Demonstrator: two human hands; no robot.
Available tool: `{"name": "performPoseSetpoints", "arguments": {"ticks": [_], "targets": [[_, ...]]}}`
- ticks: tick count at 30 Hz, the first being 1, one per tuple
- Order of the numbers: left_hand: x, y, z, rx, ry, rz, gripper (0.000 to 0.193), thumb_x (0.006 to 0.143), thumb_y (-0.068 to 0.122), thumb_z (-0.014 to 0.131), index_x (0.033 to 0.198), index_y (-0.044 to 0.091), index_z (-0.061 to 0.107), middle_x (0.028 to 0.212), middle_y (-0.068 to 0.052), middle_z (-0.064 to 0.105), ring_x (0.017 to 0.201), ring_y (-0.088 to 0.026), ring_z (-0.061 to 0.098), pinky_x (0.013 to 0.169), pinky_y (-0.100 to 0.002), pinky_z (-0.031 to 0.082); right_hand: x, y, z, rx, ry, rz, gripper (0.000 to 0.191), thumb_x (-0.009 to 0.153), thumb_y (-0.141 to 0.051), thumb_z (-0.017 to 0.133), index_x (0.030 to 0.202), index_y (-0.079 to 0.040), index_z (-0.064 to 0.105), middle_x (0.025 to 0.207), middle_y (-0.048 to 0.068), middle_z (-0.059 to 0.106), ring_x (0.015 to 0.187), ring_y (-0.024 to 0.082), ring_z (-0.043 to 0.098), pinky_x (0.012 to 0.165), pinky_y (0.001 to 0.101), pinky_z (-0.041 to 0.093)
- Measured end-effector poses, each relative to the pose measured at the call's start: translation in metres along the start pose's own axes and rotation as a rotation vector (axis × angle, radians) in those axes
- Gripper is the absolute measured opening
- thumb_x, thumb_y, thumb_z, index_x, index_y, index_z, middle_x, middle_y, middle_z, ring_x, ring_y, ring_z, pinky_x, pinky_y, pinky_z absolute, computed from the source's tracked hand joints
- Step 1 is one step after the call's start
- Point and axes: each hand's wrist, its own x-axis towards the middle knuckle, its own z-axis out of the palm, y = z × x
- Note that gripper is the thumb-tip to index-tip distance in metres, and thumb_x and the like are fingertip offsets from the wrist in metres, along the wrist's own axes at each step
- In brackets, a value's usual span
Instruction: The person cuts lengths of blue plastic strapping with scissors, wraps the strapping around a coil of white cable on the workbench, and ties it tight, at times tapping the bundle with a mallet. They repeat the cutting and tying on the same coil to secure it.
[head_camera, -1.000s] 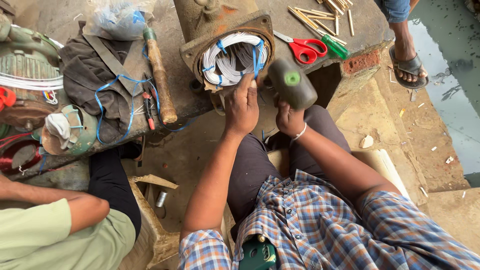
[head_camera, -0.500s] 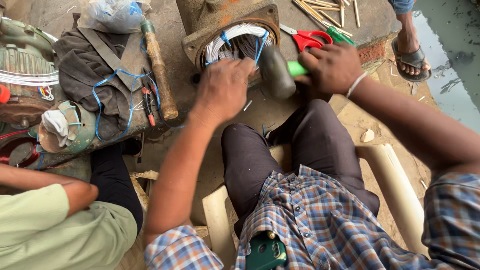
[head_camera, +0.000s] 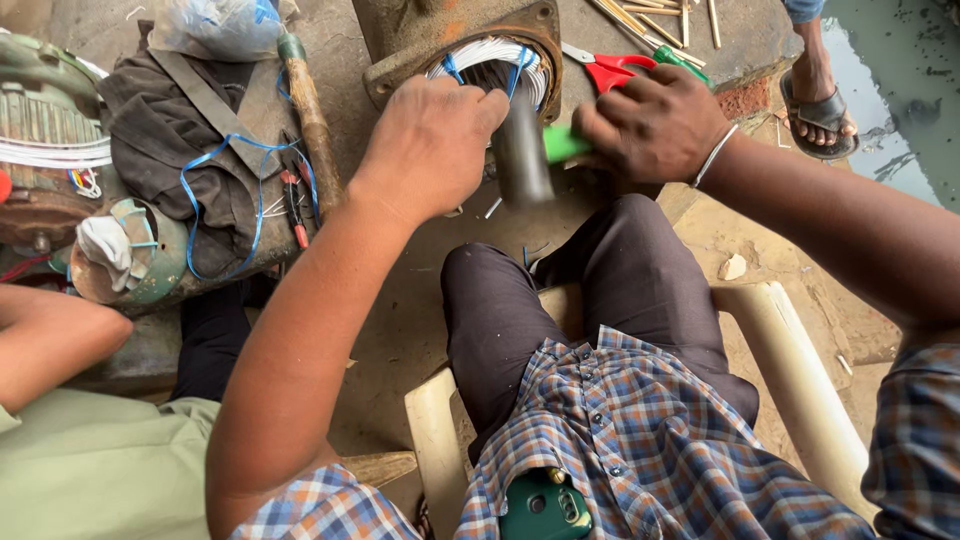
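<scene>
**Two hands, one mallet, one wound motor housing**

One motor housing (head_camera: 400, 40) sits at about 12 o'clock in the view, its rusty rim circling a single ring of white wire windings (head_camera: 490, 52) tied with blue cord. The left hand (head_camera: 430, 145) rests at the housing's 6 o'clock edge, knuckles up and fingers curled down onto the windings; what the fingertips press or pinch is hidden under the hand, so its grip cannot be told. The right hand (head_camera: 655, 125), at 1 o'clock, is wrapped tight around the green handle of one mallet (head_camera: 522, 150), whose dark cylindrical head hangs just below the windings between the two hands. The head is motion-blurred, and contact with the wire is unclear.

One pair of red-handled scissors (head_camera: 610, 70) lies at 1 o'clock, partly covered by the right hand. Several thin wooden sticks (head_camera: 650, 20) lie beyond it, cut off by the top edge, too overlapped to count. One wooden-handled hammer (head_camera: 310, 115) lies at 11 o'clock beside a dark cloth (head_camera: 180, 130) crossed by one blue cord. One green motor (head_camera: 50, 120) at 9 o'clock is cut off by the left edge. One sandalled foot (head_camera: 820, 95) of another person shows at 2 o'clock; a second person's forearm (head_camera: 50, 340) enters at 8 o'clock.
</scene>
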Motion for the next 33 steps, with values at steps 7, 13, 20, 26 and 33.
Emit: {"name": "performPoseSetpoints", "arguments": {"ticks": [7, 13, 20, 26, 33], "targets": [[0.005, 0.006, -0.007, 0.162, -0.069, -0.021, 0.009, 0.088, 0.011, 0.059, 0.092, 0.011, 0.067, 0.079, -0.008, 0.069, 0.083, -0.030, 0.068, 0.075, -0.044, 0.051, 0.014, -0.015, 0.018, -0.061, -0.103, 0.086, 0.030, 0.101, -0.041, 0.054, 0.125, -0.026, 0.062, 0.101, 0.001, 0.065, 0.090, 0.020, 0.068, 0.084, 0.0421, 0.054], [-0.009, 0.015, 0.027, -0.044, -0.032, -0.158, 0.017, 0.103, 0.012, 0.050, 0.103, 0.008, 0.067, 0.083, -0.012, 0.069, 0.081, -0.031, 0.068, 0.076, -0.046, 0.051, -0.010, 0.006, 0.008, -0.140, -0.074, -0.137, 0.030, 0.100, -0.042, 0.057, 0.122, -0.023, 0.063, 0.101, 0.001, 0.066, 0.096, 0.022, 0.070, 0.087, 0.0371, 0.054], [-0.006, 0.076, 0.111, -0.761, 0.567, -0.440, 0.020, 0.108, 0.012, 0.047, 0.120, 0.003, 0.061, 0.101, -0.014, 0.071, 0.094, -0.034, 0.070, 0.082, -0.045, 0.053, -0.050, 0.000, -0.003, 0.521, 0.119, 0.281, 0.045, 0.108, -0.045, 0.055, 0.120, -0.002, 0.061, 0.101, 0.019, 0.066, 0.091, 0.038, 0.065, 0.083, 0.0490, 0.053], [-0.008, 0.084, 0.140, -0.854, 0.736, -0.508, 0.021, 0.112, 0.013, 0.047, 0.121, 0.003, 0.062, 0.104, -0.013, 0.071, 0.096, -0.032, 0.072, 0.085, -0.040, 0.055, -0.017, -0.088, 0.052, 0.697, 0.472, 0.670, 0.046, 0.110, -0.046, 0.040, 0.105, -0.003, 0.055, 0.086, 0.016, 0.057, 0.077, 0.036, 0.057, 0.070, 0.0439, 0.045], [-0.012, 0.082, 0.145, -0.727, 0.794, -0.408, 0.026, 0.113, 0.014, 0.044, 0.128, -0.003, 0.058, 0.116, -0.020, 0.067, 0.107, -0.039, 0.068, 0.093, -0.044, 0.054, -0.001, -0.109, 0.068, 0.762, 0.365, 0.911, 0.026, 0.096, -0.026, 0.069, 0.105, -0.004, 0.058, 0.086, 0.012, 0.054, 0.074, 0.031, 0.053, 0.063, 0.0429, 0.041]]}}
